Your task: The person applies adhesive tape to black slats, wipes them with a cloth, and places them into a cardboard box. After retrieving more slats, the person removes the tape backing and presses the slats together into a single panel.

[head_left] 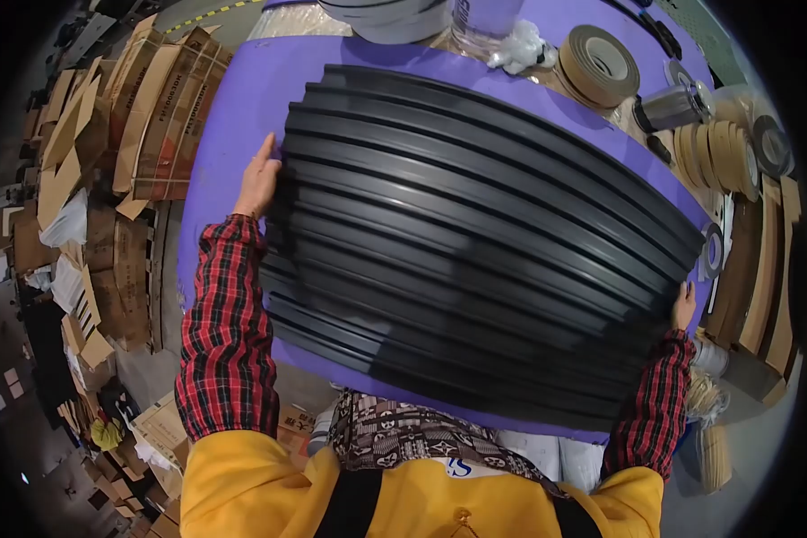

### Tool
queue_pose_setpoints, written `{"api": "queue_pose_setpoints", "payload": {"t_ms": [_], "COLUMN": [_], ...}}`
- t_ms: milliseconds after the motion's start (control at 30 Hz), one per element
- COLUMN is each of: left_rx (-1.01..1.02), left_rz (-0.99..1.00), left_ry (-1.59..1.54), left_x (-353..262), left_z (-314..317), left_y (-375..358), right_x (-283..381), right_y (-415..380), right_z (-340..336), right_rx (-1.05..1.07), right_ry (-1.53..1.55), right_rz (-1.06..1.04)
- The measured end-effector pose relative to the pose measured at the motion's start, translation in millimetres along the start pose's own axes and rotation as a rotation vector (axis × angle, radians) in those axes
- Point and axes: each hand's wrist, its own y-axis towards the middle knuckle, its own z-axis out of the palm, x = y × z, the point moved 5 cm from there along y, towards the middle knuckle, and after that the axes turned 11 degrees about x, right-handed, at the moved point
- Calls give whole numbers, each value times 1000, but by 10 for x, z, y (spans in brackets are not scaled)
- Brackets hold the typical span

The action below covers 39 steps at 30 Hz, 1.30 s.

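Dark grey ribbed strips (pixel 457 233) lie side by side as a wide stack across the purple table (pixel 233 117). At the stack's left end is my left hand (pixel 259 177), its fingers against the strip ends and the index finger pointing forward. My right hand (pixel 683 307) is at the right end, partly hidden behind the strips, with fingertips showing at their edge. Near the front edge, more strips (pixel 318 332) lie lower, under the left part of the stack.
Tape rolls (pixel 598 67), a metal cylinder (pixel 672 108) and crumpled white plastic (pixel 520 47) sit along the far side. More tape rolls (pixel 715 157) stand at the right. Cardboard boxes (pixel 166 117) are stacked left of the table; long cardboard pieces (pixel 762 269) are at the right.
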Motion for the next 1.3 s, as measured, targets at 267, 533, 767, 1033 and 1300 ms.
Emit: {"api": "queue_pose_setpoints", "payload": {"t_ms": [267, 533, 767, 1033, 1300], "left_rx": [21, 141, 252, 316, 296], "left_rz": [443, 589, 827, 803, 846], "left_ry": [261, 900, 720, 726, 694], "left_x": [-1471, -2461, -2443, -2347, -2286], "left_z": [1055, 3529, 3496, 3499, 3475], "left_y": [-40, 1065, 1102, 1081, 958], "right_x": [1684, 1715, -333, 56, 165], "right_y": [-2157, -3767, -3351, -3283, -3317], "right_z": [83, 412, -261, -72, 23], "right_rx": [-165, -65, -597, -448, -442], "right_ry": [-81, -94, 52, 36, 13], "right_rz": [-407, -169, 429, 496, 518]}}
